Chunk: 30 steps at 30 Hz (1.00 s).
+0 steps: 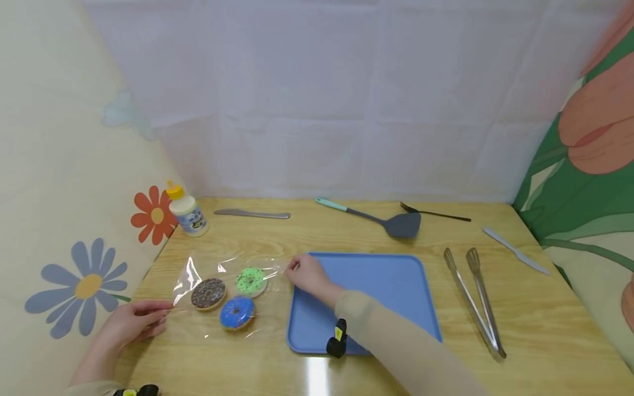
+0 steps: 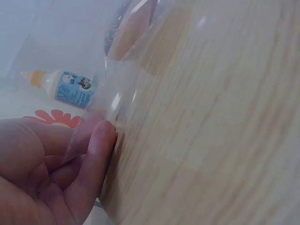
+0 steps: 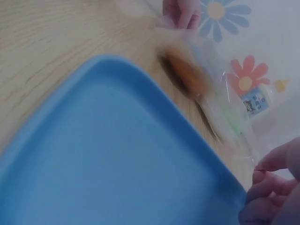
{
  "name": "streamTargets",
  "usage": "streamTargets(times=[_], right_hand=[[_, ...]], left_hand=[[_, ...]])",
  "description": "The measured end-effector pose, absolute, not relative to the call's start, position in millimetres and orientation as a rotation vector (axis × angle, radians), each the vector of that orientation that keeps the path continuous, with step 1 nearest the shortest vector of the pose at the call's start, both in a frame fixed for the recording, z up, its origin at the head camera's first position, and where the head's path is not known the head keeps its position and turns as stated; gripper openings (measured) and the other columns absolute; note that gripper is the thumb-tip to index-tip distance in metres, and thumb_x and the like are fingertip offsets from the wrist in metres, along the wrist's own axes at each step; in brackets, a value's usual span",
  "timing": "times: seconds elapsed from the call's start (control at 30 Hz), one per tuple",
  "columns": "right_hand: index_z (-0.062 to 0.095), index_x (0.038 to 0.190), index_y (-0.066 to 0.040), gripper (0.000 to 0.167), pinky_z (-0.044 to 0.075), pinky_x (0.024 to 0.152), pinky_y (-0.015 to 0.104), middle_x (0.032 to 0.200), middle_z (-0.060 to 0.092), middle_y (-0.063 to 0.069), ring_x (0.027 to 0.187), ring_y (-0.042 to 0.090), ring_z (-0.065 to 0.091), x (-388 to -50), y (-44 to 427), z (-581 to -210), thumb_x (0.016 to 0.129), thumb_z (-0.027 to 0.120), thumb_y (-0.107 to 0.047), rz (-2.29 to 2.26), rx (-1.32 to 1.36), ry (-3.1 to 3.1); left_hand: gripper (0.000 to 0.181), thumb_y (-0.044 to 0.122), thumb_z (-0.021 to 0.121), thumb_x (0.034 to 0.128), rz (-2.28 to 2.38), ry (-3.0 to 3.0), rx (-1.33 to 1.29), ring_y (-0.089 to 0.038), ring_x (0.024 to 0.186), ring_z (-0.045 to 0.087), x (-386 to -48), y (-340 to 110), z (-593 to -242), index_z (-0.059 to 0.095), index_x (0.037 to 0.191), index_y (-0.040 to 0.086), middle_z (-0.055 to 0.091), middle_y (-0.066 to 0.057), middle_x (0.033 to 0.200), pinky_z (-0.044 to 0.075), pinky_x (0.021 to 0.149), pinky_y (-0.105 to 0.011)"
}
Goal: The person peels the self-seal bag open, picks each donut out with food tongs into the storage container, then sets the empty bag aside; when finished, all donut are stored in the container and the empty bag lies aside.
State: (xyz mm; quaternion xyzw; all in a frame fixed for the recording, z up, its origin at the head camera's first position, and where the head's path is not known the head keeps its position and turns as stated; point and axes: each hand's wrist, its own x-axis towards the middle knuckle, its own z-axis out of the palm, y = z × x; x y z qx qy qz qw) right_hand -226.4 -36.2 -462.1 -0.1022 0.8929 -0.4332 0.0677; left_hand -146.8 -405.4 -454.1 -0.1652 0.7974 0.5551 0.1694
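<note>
Over the wooden table (image 1: 247, 371), clear film (image 1: 229, 281) glints.

We see a wood-grain table (image 1: 277, 236) bearing a blue tray (image 1: 381, 286). Left of it sit a brown doughnut (image 1: 199, 295), green doughnut (image 1: 244, 282) and blue doughnut (image 1: 228, 315), in or under clear plastic (image 1: 222, 269), we cannot tell which. Behind, we find a bottle (image 1: 192, 220) standing, and a silver knife (image 1: 252, 214), spatula (image 1: 403, 225) and fork (image 1: 441, 214); right, tongs (image 1: 488, 308) and a grey knife (image 1: 515, 252).

Round brown, green, blue donuts (image 1: 235, 303) under clear plastic film (image 1: 230, 285), left of blue rectangular tray (image 1: 386, 297), silver metal tongs (image 1: 470, 300) right.
</note>
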Motion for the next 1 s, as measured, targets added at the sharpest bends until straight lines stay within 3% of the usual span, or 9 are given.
streamTargets(times=[0.33,0.5,0.7,1.0], right_hand=[[0.066,0.093,-0.008,0.010,0.033,0.039,0.022,0.061,0.054,-0.003,0.040,0.010,0.041,-232,-33,-465,0.092,0.063,-0.016,-1.470,-0.121,2.397],[0.070,0.092,-0.009,0.016,0.037,0.044,0.021,0.061,0.052,-0.005,0.048,0.008,0.044,-235,-41,-461,0.092,0.068,-0.026,-1.415,-0.211,2.475],[0.070,0.085,-0.005,0.006,0.036,0.050,0.018,0.064,0.051,-0.005,0.056,0.008,0.046,-236,-40,-465,0.087,0.068,-0.011,-1.416,-0.252,2.591],[0.068,0.080,-0.006,0.005,0.038,0.055,0.020,0.068,0.055,-0.003,0.062,0.010,0.047,-235,-32,-469,0.085,0.068,-0.009,-1.488,-0.156,2.591]], left_hand=[[0.021,0.001,0.055,0.0988,1.611,2.236,-0.475,-0.002,0.072,0.066,-143,-408,-458,0.074,0.109,0.002,0.068,0.012,0.085,0.060,0.069,-0.022],[0.022,0.002,0.055,0.0992,1.609,2.257,-0.482,-0.004,0.070,0.066,-141,-410,-459,0.074,0.109,0.001,0.069,0.011,0.083,0.060,0.067,-0.022],[0.022,0.001,0.054,0.0998,1.583,2.280,-0.463,-0.003,0.071,0.066,-141,-409,-460,0.070,0.113,-0.006,0.067,0.011,0.085,0.060,0.068,-0.023],[0.023,0.002,0.055,0.0991,1.594,2.266,-0.478,-0.002,0.074,0.065,-142,-410,-457,0.069,0.115,-0.007,0.067,0.013,0.087,0.060,0.070,-0.023]])
